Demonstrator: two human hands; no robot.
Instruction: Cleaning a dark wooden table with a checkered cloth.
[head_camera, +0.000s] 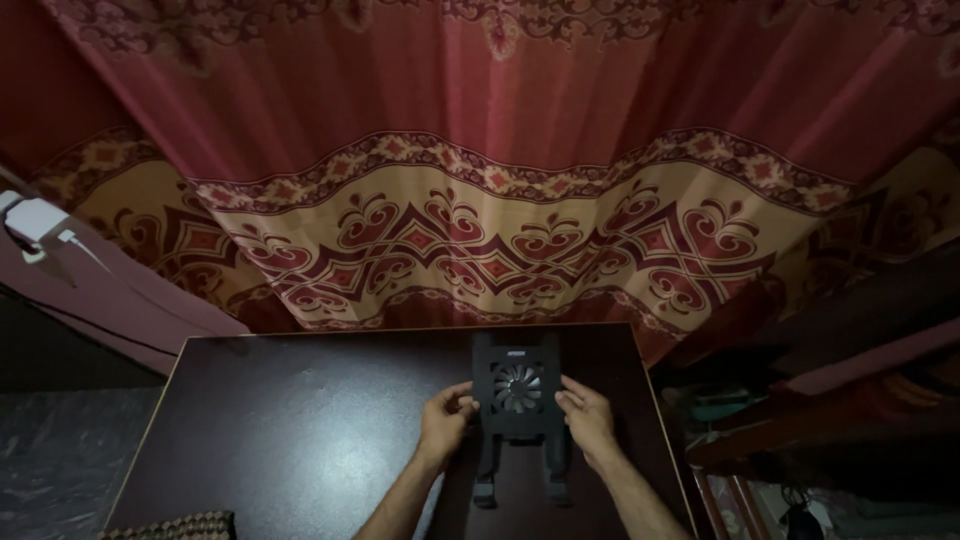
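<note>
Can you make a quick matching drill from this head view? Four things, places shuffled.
Things:
1. cooling stand with fan
2. white plug adapter
3. patterned curtain
4. woven cushion

Places:
A. hanging behind the dark table
B. near left corner of the table
C. between the left hand and right hand
D. far left, above table height

Pairs: 1-C, 2-D, 3-A, 4-B

left hand (443, 417) + right hand (588, 417) grip black fan stand (516, 400) | dark table (290, 420) | red curtain (480, 170)
</note>
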